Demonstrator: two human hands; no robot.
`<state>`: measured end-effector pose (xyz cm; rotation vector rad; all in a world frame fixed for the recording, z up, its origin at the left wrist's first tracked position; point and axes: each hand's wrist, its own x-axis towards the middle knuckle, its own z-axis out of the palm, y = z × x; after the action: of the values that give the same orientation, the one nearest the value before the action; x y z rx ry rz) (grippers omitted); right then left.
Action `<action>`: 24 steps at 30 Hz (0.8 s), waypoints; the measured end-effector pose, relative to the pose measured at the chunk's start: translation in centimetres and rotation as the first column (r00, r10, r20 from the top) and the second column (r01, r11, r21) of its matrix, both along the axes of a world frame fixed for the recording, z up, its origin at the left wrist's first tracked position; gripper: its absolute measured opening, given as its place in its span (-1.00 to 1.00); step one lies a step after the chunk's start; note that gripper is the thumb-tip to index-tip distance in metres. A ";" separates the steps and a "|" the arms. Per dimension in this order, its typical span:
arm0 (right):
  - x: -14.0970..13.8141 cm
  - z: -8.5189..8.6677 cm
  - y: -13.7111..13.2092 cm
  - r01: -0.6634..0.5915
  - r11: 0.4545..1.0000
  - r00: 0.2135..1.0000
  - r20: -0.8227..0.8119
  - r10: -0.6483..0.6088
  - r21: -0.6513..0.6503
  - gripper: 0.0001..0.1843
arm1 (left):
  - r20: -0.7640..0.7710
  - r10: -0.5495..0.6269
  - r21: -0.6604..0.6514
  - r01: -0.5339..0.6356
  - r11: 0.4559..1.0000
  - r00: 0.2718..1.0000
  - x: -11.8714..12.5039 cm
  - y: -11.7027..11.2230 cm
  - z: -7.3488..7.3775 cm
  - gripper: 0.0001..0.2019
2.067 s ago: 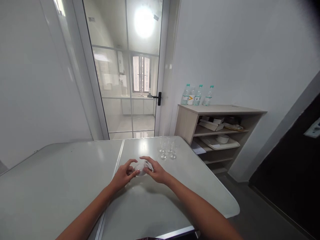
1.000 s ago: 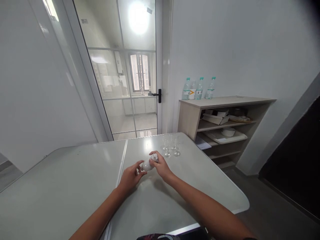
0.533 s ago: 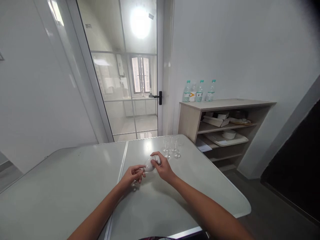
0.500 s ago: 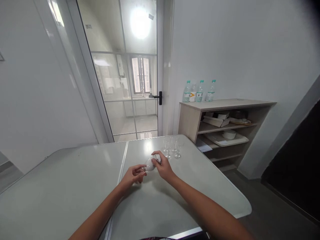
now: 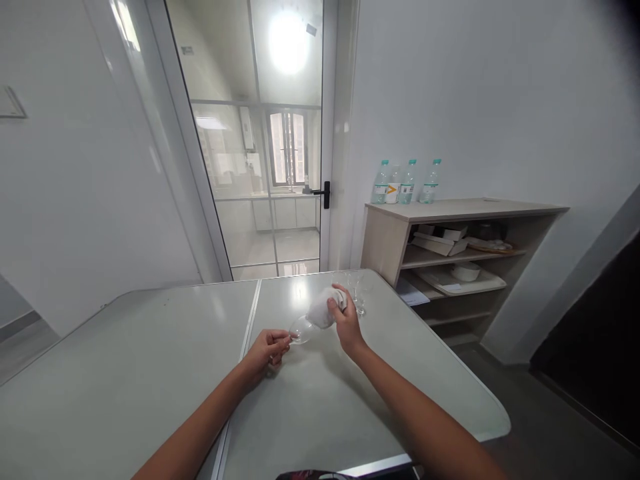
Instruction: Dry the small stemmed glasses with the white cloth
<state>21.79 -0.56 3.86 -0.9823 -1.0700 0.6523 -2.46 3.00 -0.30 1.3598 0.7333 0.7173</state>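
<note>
My left hand [image 5: 267, 348] pinches the stem of a small clear stemmed glass [image 5: 301, 330], holding it tilted over the grey table [image 5: 150, 360]. My right hand [image 5: 345, 319] is closed on a crumpled white cloth [image 5: 323, 311] that sits at the mouth of the glass. Just behind my right hand, a few more clear stemmed glasses [image 5: 357, 293] stand upright near the table's far edge.
A wooden shelf unit [image 5: 450, 253] stands to the right of the table, with water bottles [image 5: 406, 181] on top and boxes and dishes inside. A glass door [image 5: 260, 147] with a black handle is behind the table. The table's right corner is rounded.
My right hand has drawn the cloth up and to the right, out of the glass bowl. My left hand keeps the stem, and the view has shifted slightly.
</note>
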 end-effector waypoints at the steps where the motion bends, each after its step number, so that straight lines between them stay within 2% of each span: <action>1: 0.3 0.1 0.0 0.066 0.997 0.995 0.071 -0.068 0.028 -0.46 | -0.040 0.076 0.066 -0.074 0.995 0.996 0.0 0.2 -0.3 -0.51; 3: 0.5 0.4 -0.2 0.101 0.988 0.954 0.272 -0.129 0.116 -0.47 | -0.120 0.233 0.238 -0.200 0.950 0.965 -0.1 0.5 -0.8 -0.55; 5: 0.3 0.5 -0.5 0.009 0.978 0.852 0.510 -0.116 0.207 -0.49 | -0.184 0.355 0.460 -0.239 0.855 0.917 -0.1 0.4 -0.9 -0.62; 7: -0.4 0.5 -0.8 -0.156 0.964 0.680 0.731 -0.052 0.214 -0.46 | -0.223 0.420 0.653 -0.185 0.734 0.880 0.0 -0.1 -0.8 -0.70; 9: -1.4 0.3 -1.1 -0.282 0.952 0.505 0.862 0.040 0.121 -0.44 | -0.259 0.459 0.766 -0.109 0.634 0.850 0.1 -0.8 -0.7 -0.71; 11: -2.3 0.0 -1.3 -0.337 0.941 0.399 0.909 0.117 0.027 -0.52 | -0.296 0.479 0.835 -0.019 0.550 0.826 0.2 -1.3 -0.8 -0.71; 13: -3.0 -0.3 -1.5 -0.378 0.926 0.344 0.926 0.158 -0.018 -0.63 | -0.326 0.477 0.891 0.097 0.444 0.816 0.1 -1.7 -0.9 -0.73; 15: -3.4 -0.5 -1.6 -0.380 0.924 0.333 0.926 0.180 -0.043 -0.70 | -0.332 0.464 0.926 0.191 0.325 0.821 0.0 -1.7 -1.0 -0.76; 17: -3.6 -0.5 -1.7 -0.334 0.938 0.380 0.898 0.221 -0.090 -0.76 | -0.315 0.447 0.946 0.236 0.223 0.837 -0.2 -1.7 -1.0 -0.81; 19: -3.8 -0.3 -1.7 -0.285 0.946 0.480 0.832 0.280 -0.154 -0.79 | -0.292 0.428 0.956 0.255 0.144 0.855 -0.4 -1.5 -0.9 -0.87; 21: -3.9 -0.1 -1.5 -0.264 0.938 0.588 0.734 0.340 -0.223 -0.66 | -0.279 0.408 0.959 0.273 0.075 0.869 -0.6 -1.4 -0.6 -0.93; 24: -3.4 -0.4 -0.8 -0.266 0.884 0.730 0.518 0.445 -0.385 -0.50 | -0.280 0.376 0.953 0.303 0.000 0.883 -1.0 -1.4 -0.2 -0.93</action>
<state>18.36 -1.35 3.49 -1.2914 -1.8015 0.8601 -3.42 1.62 -0.53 3.0723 0.5481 1.0336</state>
